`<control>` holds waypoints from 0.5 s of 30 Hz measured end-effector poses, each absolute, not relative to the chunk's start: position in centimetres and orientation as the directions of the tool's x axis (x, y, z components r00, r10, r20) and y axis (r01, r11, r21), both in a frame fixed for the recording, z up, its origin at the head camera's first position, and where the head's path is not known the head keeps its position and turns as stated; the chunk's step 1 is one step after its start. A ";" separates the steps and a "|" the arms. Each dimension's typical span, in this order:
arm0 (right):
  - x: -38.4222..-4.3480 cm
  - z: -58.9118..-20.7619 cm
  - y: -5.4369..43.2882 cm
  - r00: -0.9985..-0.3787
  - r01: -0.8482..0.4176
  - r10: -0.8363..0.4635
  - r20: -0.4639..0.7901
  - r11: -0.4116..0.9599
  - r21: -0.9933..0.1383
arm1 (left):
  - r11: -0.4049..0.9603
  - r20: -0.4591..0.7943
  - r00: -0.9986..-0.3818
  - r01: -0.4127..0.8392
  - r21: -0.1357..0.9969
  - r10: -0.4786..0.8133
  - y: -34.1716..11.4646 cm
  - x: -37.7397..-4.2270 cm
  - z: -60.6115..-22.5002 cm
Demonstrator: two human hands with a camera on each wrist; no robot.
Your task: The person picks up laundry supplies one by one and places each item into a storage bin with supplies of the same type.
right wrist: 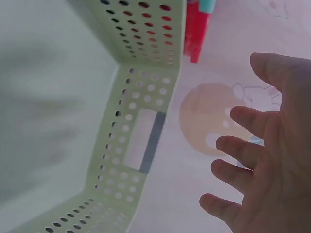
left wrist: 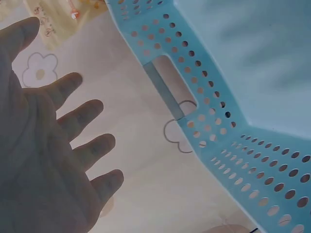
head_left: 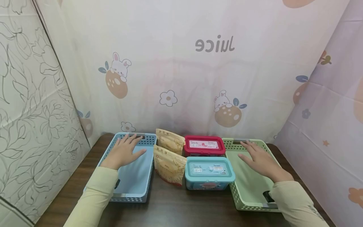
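My left hand (head_left: 124,152) hovers with spread fingers above a blue perforated basket (head_left: 136,176) on the left. In the left wrist view its palm shows bare, apart from the basket's handle end. On the right, my right hand (head_left: 262,160) is stretched over a green perforated basket (head_left: 246,186), fingers apart and holding nothing. Between the baskets stand two tan pouches (head_left: 170,165), one behind the other. Beside them are a red lidded box (head_left: 204,145) at the back and a teal lidded box (head_left: 210,173) in front.
Everything stands on a dark wooden table (head_left: 170,208). A printed curtain (head_left: 175,78) with rabbits and fruit hangs right behind the baskets. More cloth hangs at the left (head_left: 34,94) and right sides. The teal box sits close against the green basket.
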State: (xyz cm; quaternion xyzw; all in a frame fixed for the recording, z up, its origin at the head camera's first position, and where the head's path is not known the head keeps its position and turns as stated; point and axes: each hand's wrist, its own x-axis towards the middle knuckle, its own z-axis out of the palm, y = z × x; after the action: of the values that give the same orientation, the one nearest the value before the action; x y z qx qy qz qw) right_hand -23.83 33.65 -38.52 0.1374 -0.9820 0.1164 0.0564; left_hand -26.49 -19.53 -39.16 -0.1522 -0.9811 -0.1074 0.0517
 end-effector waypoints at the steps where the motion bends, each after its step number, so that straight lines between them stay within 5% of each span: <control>1: -23.8 -38.4 33.6 -0.955 -0.287 -0.259 0.143 0.931 -0.226 | 0.930 0.131 -0.948 0.311 0.198 0.289 -19.5 -26.4 -39.1; 15: -22.7 -36.8 31.6 -0.939 -0.344 -0.314 0.141 0.854 -0.391 | 0.900 0.188 -0.918 0.384 0.205 0.349 -19.4 -26.4 -38.7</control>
State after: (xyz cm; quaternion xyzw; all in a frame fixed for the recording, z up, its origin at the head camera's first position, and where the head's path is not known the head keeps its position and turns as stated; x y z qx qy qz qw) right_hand -22.66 31.59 -36.84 0.1712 -0.9620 0.2095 0.0359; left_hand -26.39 -19.37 -38.66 -0.1886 -0.9719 -0.1199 0.0734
